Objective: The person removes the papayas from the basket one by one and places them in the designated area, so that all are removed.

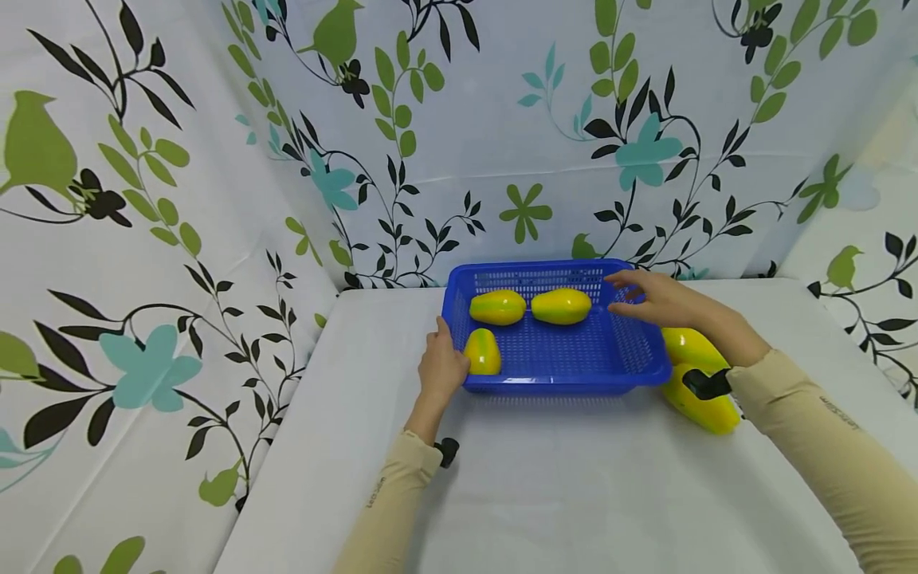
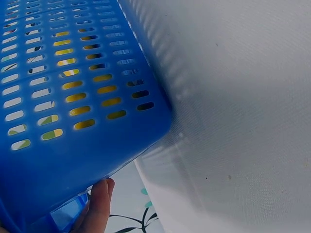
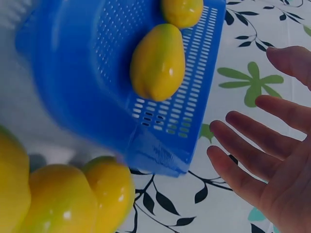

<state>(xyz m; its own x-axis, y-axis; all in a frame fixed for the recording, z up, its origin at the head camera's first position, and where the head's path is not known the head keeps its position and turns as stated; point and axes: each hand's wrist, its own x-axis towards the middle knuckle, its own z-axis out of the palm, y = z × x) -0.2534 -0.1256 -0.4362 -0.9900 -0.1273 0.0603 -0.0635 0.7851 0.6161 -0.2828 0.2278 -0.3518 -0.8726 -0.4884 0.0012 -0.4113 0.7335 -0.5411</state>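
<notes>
A blue plastic basket (image 1: 559, 383) with slotted sides stands on the white table. Inside lie three yellow-green papayas: one at the back left (image 1: 498, 307), another at the back middle (image 1: 562, 306) and a third at the front left (image 1: 484, 352). My left hand (image 1: 441, 363) grips the basket's left rim; its fingers (image 2: 99, 206) show at the edge in the left wrist view. Above the basket's right end, my right hand (image 1: 660, 299) is empty, fingers spread apart in the right wrist view.
More papayas (image 1: 706, 402) lie on the table outside the basket's right end, partly hidden by my right forearm. A white cloth (image 1: 466, 183) printed with leaves, birds and flowers hangs behind and at the sides. The table (image 1: 559, 486) extends in front of the basket.
</notes>
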